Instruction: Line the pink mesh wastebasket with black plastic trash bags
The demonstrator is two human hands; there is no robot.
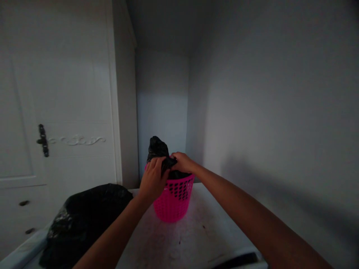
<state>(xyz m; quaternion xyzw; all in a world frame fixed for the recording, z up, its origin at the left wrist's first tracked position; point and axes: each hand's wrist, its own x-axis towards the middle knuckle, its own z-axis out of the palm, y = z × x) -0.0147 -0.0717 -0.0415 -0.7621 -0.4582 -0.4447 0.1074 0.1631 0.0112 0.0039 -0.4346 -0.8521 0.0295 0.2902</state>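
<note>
A bright pink perforated plastic bin (174, 201) stands on a pale surface (196, 235) near the corner of the room. A black plastic bag (157, 147) sits inside it and sticks up above the rim. My left hand (153, 178) is closed on the bag at the bin's near-left rim. My right hand (183, 162) pinches the same bag from the right, just above the rim. Both hands meet at a bunched part of the bag.
A large, full black plastic bag (84, 220) lies on the surface at the left. A white wardrobe door (56, 112) with a dark handle (43, 140) stands behind it. A plain wall (280, 130) runs along the right. A dark flat object (238, 259) shows at the bottom edge.
</note>
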